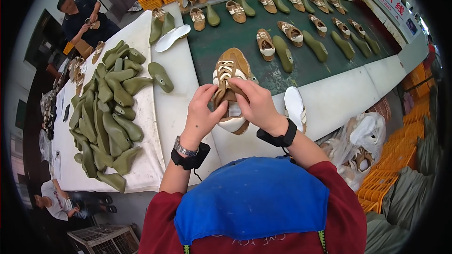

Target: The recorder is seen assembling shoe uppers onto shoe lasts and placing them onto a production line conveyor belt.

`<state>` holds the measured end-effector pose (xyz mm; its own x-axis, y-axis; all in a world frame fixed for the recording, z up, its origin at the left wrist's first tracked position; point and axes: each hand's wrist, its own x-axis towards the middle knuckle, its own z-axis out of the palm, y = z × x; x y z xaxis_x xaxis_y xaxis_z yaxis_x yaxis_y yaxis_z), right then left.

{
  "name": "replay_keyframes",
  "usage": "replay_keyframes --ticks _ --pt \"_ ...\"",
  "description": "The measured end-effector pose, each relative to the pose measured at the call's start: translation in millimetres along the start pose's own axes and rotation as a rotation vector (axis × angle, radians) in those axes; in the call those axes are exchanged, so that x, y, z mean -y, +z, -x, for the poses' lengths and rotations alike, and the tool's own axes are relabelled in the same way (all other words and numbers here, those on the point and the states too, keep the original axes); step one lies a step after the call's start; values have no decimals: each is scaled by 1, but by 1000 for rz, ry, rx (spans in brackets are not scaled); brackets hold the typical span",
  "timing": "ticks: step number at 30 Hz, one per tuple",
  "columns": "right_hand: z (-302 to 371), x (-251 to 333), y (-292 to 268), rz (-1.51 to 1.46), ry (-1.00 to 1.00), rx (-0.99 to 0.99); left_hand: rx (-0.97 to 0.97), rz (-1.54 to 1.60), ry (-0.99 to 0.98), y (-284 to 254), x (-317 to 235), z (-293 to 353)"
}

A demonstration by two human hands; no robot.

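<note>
Between my two hands is a tan sneaker (234, 58) with white trim and cream laces, its toe pointing away from me. My left hand (202, 112) grips the left side of its opening, thumb at the collar. From the other side my right hand (256, 105) pinches the collar by the tongue and laces. The mouth of the shoe is spread, showing a pale lining. To the right of my right hand, a white insole (294, 103) rests over another shoe. A lone green shoe last (160, 77) lies left of my hands.
A heap of green lasts (109, 94) covers the white table on the left. On the green conveyor belt (226, 35), tan sneakers sit beside lasts. Another white insole (173, 38) lies at the belt's left edge. Orange crates (376, 183) and a plastic bag of shoes (355, 141) stand right.
</note>
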<state>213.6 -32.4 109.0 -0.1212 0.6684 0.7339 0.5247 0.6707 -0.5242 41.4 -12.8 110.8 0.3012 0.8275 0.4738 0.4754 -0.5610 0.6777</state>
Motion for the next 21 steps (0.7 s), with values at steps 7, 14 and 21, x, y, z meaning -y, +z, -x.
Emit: replay_keyframes --ticks 7,14,21 --pt "-2 9 -6 24 81 64 -131 -35 -4 2 -2 1" --pt "5 18 -6 125 185 210 -256 -107 73 8 -13 12" --pt "15 16 -6 -151 173 424 -441 60 -45 -6 -4 2"
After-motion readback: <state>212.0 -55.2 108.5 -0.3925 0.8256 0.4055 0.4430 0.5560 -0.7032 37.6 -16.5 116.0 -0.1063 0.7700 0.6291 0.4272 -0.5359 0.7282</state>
